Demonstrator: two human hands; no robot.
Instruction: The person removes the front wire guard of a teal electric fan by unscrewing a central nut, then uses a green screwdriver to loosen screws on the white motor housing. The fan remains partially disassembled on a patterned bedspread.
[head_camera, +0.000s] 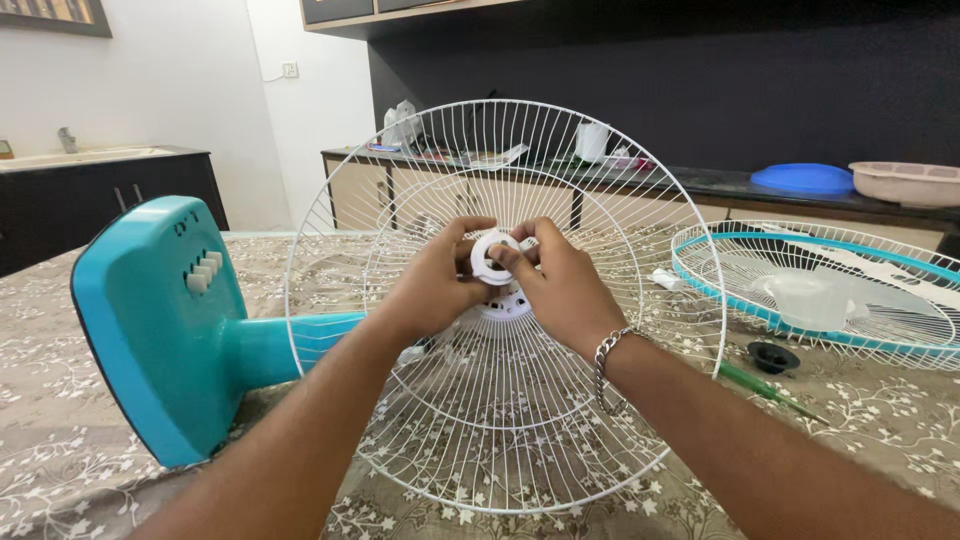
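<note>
Head view looks down on a bed-like surface under a floral cloth (60, 400). At the far left a teal fan base (160, 330) lies on its side, its neck running right toward the middle; its lower corner sits close to the cloth's near edge, with bare cloth in front of it. A white wire guard (500, 420) stands upright at the end of the neck, its rim reaching from beside the base almost to the second guard on the right and its bottom near the lower frame edge.

Left hand (435, 290) comes up from the lower left, forearm angled inward, fingers curled shut around the left side of a small white ring (490, 258) at the guard's hub. Right hand (565, 290), with a chain bracelet (610, 350) on its wrist, comes from the lower right, thumb and fingers pinching the ring's right side. Both hands meet at the guard's centre.

Right of the guard, a green screwdriver (770, 390) and a black cap (773, 356) lie on open cloth. Beyond them a second guard with a teal rim (700, 285) lies flat, holding a clear blade (815, 300).
</note>
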